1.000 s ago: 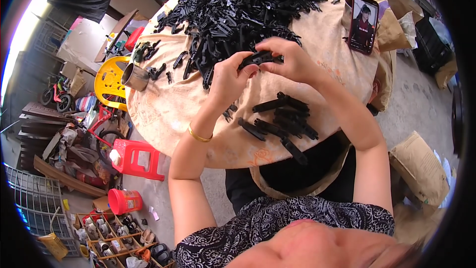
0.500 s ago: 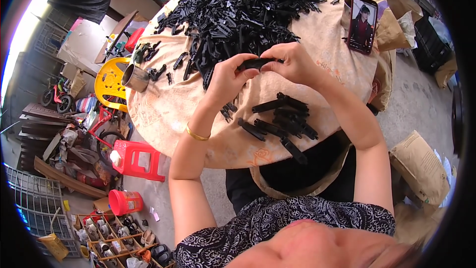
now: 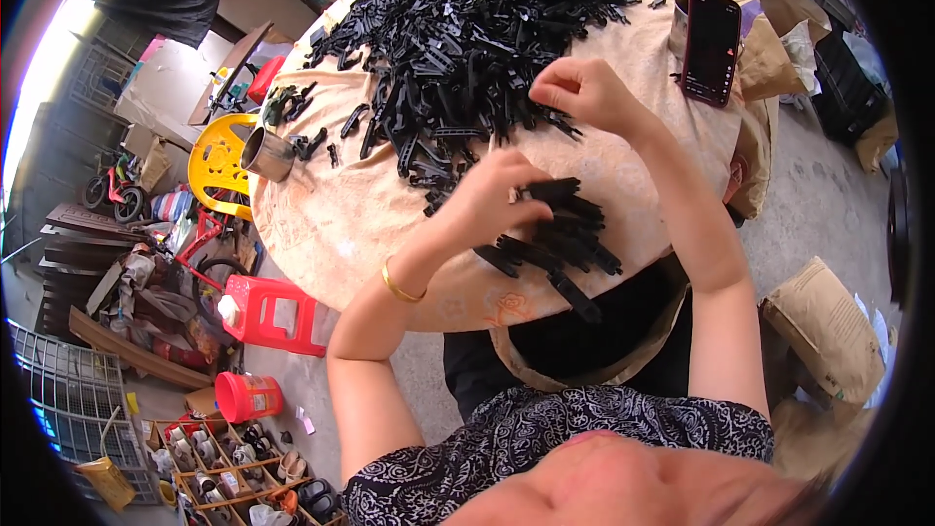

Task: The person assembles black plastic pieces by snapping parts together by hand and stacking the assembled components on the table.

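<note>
A big heap of slim black plastic clip-like pieces point(image 3: 467, 29) covers the far half of the round table. My left hand point(image 3: 492, 197), slightly blurred, is over the near middle of the table. Its thumb and fingers are apart at the left end of a small pile of longer black pieces point(image 3: 575, 239), and no held piece shows. Above the heap's lower right edge is my right hand point(image 3: 589, 95), its fingers curled together; whatever may be inside them is hidden. Loose black pieces point(image 3: 438, 170) trail from the heap beside my left hand.
A patterned cream cloth point(image 3: 312, 234) covers the table. At the right edge a phone point(image 3: 711, 49) leans against a metal cup. Another metal cup point(image 3: 268, 154) stands at the left edge, by a yellow chair point(image 3: 214, 161). A red stool point(image 3: 273, 317) and paper sacks point(image 3: 823, 326) flank the table.
My hands have parted from the black piece they held together. The left has come down toward me to the small pile; the right has moved slightly right and up. The phone screen has turned dark.
</note>
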A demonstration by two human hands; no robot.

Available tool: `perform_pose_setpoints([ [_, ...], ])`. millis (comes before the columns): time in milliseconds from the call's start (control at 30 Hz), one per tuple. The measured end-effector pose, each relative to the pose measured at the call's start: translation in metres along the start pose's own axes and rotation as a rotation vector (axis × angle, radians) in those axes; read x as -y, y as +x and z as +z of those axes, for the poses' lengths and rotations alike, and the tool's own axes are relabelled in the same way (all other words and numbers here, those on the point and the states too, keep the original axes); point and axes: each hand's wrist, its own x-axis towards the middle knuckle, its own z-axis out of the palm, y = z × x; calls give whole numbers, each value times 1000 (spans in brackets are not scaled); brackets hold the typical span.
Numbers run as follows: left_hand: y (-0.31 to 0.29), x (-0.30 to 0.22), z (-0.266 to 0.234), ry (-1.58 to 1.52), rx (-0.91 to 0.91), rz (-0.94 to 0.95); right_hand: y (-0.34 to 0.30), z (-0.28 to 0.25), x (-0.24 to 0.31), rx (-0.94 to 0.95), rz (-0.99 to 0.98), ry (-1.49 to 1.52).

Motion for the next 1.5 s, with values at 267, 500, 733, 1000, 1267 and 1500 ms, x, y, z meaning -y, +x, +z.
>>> perform_pose_setpoints([
  [267, 8, 34, -29, 460, -273, -51, -13, 25, -5, 44, -88, -979],
  [500, 8, 62, -24, 727, -327, -194, -11, 22, -4, -65, -187, -786],
  [733, 17, 48, -26, -504, -580, -433, -4, 23, -3, -248, -138, -82],
  [1000, 16, 46, -13, -1279, -387, -468, -8, 39, 10, -327, -545, -90],
  [1267, 14, 40, -22, -1337, -462, -485, -11, 39, 14, -143, -506, -24],
  [1500, 14, 28, -17, -1061, -565, -394, -11, 38, 14, -143, -510, -21],
])
